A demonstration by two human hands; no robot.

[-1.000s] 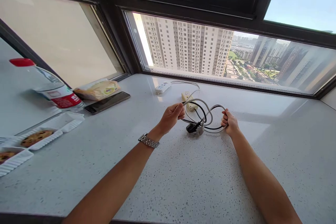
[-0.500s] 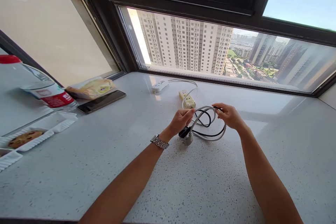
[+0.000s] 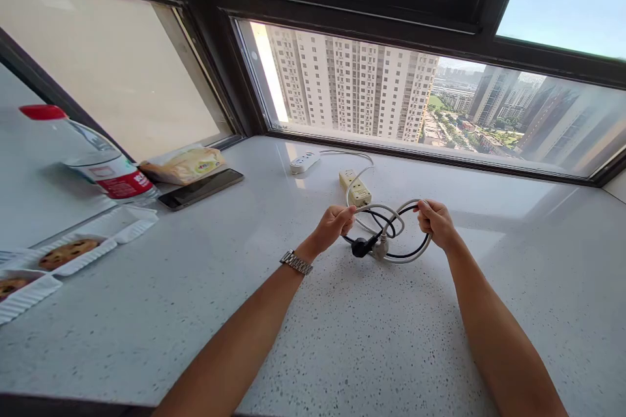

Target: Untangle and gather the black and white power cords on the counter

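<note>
My left hand (image 3: 334,224), with a metal watch on its wrist, is closed on the left side of a loose coil of grey and black cable (image 3: 397,232). My right hand (image 3: 434,221) is closed on the coil's right side. The coil hangs just above the speckled white sill (image 3: 342,339). A black plug (image 3: 360,247) and a grey plug (image 3: 380,249) dangle from the coil between my hands. The grey cable runs back to a cream power strip (image 3: 355,187) lying just behind my hands.
A white power strip (image 3: 304,162) lies near the window frame. At the left are a dark phone (image 3: 200,188), a yellow snack packet (image 3: 183,166), a water bottle with a red cap (image 3: 88,156) and white trays with cookies (image 3: 63,254).
My right hand opened over the coil half a second ago and has closed on its right side again. The plugs have shifted slightly to the right as my hands moved.
</note>
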